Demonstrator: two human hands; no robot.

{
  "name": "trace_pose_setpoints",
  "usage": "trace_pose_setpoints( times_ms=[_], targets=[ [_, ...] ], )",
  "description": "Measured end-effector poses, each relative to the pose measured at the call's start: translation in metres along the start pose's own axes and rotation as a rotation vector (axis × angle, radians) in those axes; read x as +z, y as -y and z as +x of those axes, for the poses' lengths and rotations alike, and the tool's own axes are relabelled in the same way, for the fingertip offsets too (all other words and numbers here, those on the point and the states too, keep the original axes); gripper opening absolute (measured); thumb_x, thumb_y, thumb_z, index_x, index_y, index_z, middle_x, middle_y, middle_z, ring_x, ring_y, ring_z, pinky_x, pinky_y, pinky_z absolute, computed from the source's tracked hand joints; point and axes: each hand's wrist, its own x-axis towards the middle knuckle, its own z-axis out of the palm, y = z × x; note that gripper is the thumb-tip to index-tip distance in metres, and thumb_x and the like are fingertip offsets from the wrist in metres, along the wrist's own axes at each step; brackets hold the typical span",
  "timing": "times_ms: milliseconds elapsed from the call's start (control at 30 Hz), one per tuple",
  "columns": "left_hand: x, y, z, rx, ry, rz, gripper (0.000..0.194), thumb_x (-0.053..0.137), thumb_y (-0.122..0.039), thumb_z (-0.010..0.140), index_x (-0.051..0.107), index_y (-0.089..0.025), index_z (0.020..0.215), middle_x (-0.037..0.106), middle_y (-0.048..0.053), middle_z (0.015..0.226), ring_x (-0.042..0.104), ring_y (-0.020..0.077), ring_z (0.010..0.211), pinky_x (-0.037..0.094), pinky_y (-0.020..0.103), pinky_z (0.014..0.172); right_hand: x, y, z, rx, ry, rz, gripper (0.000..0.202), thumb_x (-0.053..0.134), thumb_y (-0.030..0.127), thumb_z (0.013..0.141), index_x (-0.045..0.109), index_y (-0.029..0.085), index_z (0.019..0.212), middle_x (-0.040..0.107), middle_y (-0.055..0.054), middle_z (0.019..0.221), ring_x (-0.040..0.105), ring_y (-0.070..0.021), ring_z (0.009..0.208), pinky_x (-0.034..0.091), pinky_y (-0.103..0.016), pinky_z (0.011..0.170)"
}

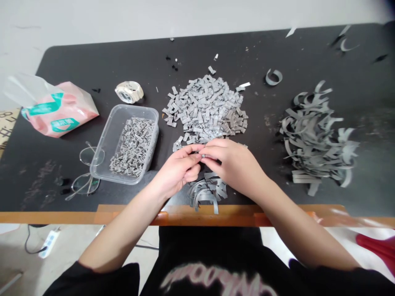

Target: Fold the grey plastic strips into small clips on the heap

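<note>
My left hand (183,166) and my right hand (233,162) meet at the table's near middle, fingertips pinched together around a small grey piece (203,156). Fingers cover most of it, so its exact kind is hidden. Just beyond the hands lies a heap of small grey folded strap pieces (206,107). Below my fingers, close to the front edge, is a small bunch of curved grey strips (206,191). To the left, a clear plastic box (106,144) holds many tiny grey clip-like parts (134,144).
A large pile of curled grey strips (319,139) sits on the right of the black table (259,53). Leftward are a pink tissue pack (64,109), a white watch (129,91) and eyeglasses (84,183). One loose curled strip (274,77) lies toward the back.
</note>
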Motion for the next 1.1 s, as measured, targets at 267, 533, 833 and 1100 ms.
trace_pose_setpoints(
  times_ms=[267, 533, 833, 1100],
  targets=[
    [0.000, -0.001, -0.008, 0.364, -0.098, 0.313, 0.013, 0.057, -0.020, 0.096, 0.069, -0.015, 0.094, 0.057, -0.002, 0.069, 0.035, 0.0041, 0.044, 0.024, 0.019, 0.042, -0.016, 0.000, 0.003, 0.281, -0.102, 0.585, 0.013, 0.068, 0.021, 0.088, 0.080, 0.021, 0.085, 0.077, -0.001, 0.081, 0.068, -0.0160, 0.072, 0.052, -0.030, 0.071],
    [-0.012, -0.001, -0.010, 0.690, -0.043, 0.890, 0.019, 0.061, -0.021, 0.095, 0.068, -0.020, 0.113, 0.045, -0.007, 0.065, 0.043, 0.0090, 0.057, 0.038, 0.020, 0.058, -0.021, -0.010, 0.006, 0.428, 0.116, 1.033, 0.010, 0.076, 0.023, 0.081, 0.071, 0.017, 0.086, 0.063, 0.004, 0.061, 0.057, -0.0090, 0.055, 0.047, -0.023, 0.059],
    [-0.013, 0.005, -0.009, 0.764, 0.028, 1.153, 0.017, 0.062, -0.028, 0.096, 0.069, -0.021, 0.109, 0.047, -0.008, 0.065, 0.045, 0.0086, 0.056, 0.040, 0.019, 0.059, -0.035, -0.014, 0.009, 0.470, 0.299, 1.072, 0.023, 0.077, 0.016, 0.072, 0.055, 0.018, 0.075, 0.064, 0.006, 0.055, 0.057, -0.0075, 0.049, 0.047, -0.019, 0.051],
    [0.002, 0.023, -0.013, 0.647, 0.037, 1.375, 0.021, 0.050, -0.037, 0.100, 0.063, -0.021, 0.101, 0.056, -0.006, 0.065, 0.050, 0.0107, 0.052, 0.036, 0.023, 0.058, -0.040, -0.026, 0.005, 0.420, 0.487, 0.846, 0.010, 0.072, 0.020, 0.077, 0.062, 0.018, 0.078, 0.070, 0.003, 0.061, 0.066, -0.0122, 0.054, 0.056, -0.024, 0.055]
  ],
)
